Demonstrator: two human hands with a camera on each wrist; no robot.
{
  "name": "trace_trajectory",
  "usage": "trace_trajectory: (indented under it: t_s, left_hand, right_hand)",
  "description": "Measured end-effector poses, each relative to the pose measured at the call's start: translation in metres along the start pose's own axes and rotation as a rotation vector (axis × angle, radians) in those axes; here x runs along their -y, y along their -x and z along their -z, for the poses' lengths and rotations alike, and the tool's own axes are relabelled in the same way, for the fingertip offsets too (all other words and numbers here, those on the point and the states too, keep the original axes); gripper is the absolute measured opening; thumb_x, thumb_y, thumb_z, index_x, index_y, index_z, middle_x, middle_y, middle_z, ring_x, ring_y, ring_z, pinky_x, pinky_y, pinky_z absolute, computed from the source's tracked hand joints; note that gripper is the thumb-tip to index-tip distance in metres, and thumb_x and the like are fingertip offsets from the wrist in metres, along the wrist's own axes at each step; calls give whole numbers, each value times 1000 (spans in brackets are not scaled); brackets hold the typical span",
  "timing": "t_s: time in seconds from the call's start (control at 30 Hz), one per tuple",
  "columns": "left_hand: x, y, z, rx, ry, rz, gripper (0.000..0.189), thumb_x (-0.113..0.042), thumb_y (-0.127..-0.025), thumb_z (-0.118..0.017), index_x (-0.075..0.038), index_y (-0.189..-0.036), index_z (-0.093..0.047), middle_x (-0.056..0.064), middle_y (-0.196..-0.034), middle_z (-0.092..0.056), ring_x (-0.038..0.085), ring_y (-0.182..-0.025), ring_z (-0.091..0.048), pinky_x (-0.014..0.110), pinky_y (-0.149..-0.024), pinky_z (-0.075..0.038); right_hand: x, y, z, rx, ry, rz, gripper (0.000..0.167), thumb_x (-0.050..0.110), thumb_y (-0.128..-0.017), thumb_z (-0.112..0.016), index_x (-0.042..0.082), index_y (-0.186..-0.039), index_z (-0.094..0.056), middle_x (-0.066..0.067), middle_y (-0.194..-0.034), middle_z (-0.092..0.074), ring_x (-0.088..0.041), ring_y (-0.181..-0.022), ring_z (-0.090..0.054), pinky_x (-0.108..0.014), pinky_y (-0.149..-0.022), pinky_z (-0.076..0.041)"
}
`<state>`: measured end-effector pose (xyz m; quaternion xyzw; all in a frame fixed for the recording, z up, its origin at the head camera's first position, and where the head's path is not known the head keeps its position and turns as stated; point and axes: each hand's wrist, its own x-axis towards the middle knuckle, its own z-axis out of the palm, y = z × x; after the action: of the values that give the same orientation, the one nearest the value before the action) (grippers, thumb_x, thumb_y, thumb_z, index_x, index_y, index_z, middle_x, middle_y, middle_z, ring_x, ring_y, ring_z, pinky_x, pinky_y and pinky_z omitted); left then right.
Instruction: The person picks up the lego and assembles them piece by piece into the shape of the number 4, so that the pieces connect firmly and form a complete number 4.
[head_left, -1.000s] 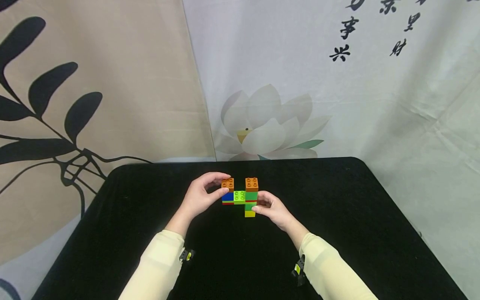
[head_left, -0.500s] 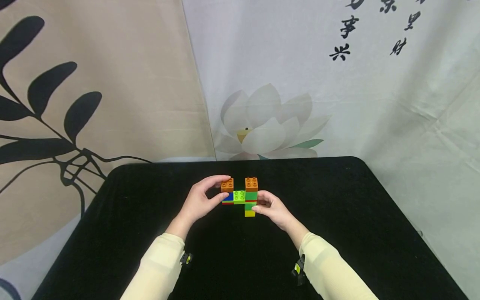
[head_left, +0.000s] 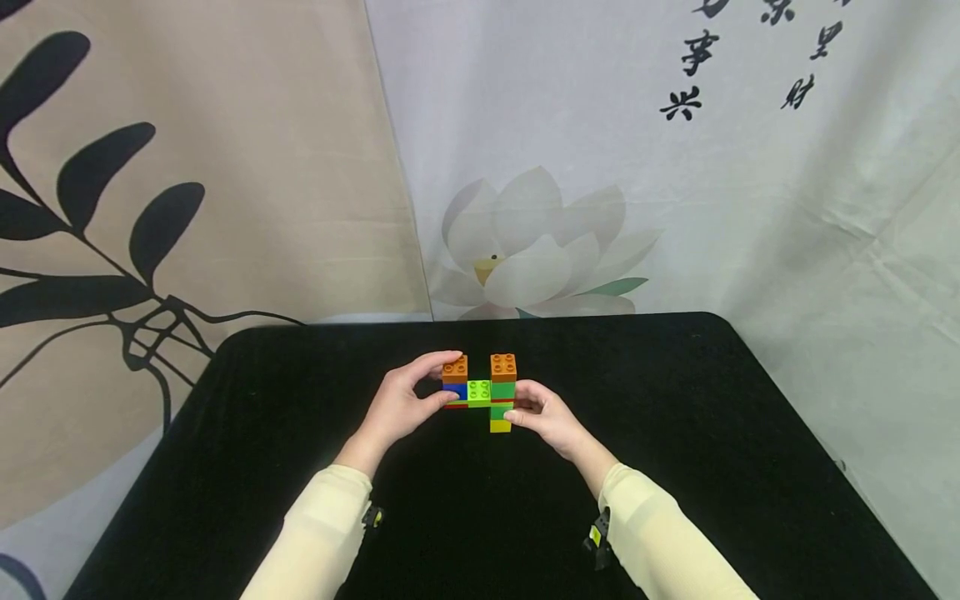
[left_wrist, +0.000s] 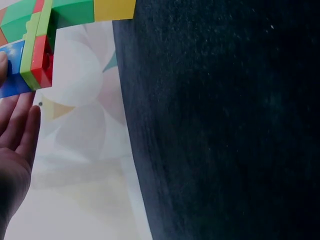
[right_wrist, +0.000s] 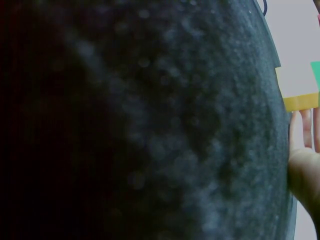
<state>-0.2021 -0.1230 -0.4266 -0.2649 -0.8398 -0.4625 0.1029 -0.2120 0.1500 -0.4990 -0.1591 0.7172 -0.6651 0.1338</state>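
A toy building block structure (head_left: pixel 479 391) stands upright on the table, joined by a lime green plate in the middle. Its left arm has an orange brick (head_left: pixel 455 370) over a blue brick (head_left: pixel 452 388), with a red brick (left_wrist: pixel 41 67) beneath the plate. The right column runs from an orange brick (head_left: pixel 503 368) through green and red to a yellow brick (right_wrist: pixel 301 102) at its foot. My left hand (head_left: pixel 401 400) grips the left arm, thumb on the blue brick, fingers behind the orange one. My right hand (head_left: pixel 551 422) pinches the column at its lower green brick (head_left: pixel 498 412).
A black cloth-covered table (head_left: pixel 480 517) lies beneath both hands, its far edge just beyond the blocks. Behind it hangs a printed curtain (head_left: pixel 540 167) with a lotus and dark leaves. Cameras are strapped at both sleeve cuffs.
My left hand has lowered slightly, its thumb sliding from the seam under the orange brick down onto the blue brick. The right hand and the structure stay where they were.
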Motion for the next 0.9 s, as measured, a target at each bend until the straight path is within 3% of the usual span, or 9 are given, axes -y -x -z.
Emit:
trace_trajectory:
  t_s: [0.23,0.43,0.9]
  left_hand:
    - [-1,-1,-3,-35,58,7,51,-8,-84,-79,-23,-130,-64,0,-129,-65,20,-106,-65,51,-92,-52]
    - [-2,0,-5,-64,87,-4,50,-6,-82,-80,-21,-127,-67,-2,-126,-66,18,-104,-65,47,-93,-53]
    - [-8,-1,-4,-82,98,11,46,-3,-82,-80,-19,-123,-70,-2,-124,-67,19,-104,-66,49,-91,-53]
  right_hand:
    - [0,0,1,4,-6,10,40,8,-95,-66,-3,-131,-52,-19,-127,-60,-29,-113,-57,-39,-96,-50]
    - [1,1,0,3,-18,0,40,8,-95,-66,-3,-131,-52,-18,-127,-59,-28,-113,-57,-38,-96,-50]
    - [0,0,0,15,-34,19,39,5,-95,-65,-4,-131,-52,-18,-125,-60,-28,-112,-57,-36,-94,-51]
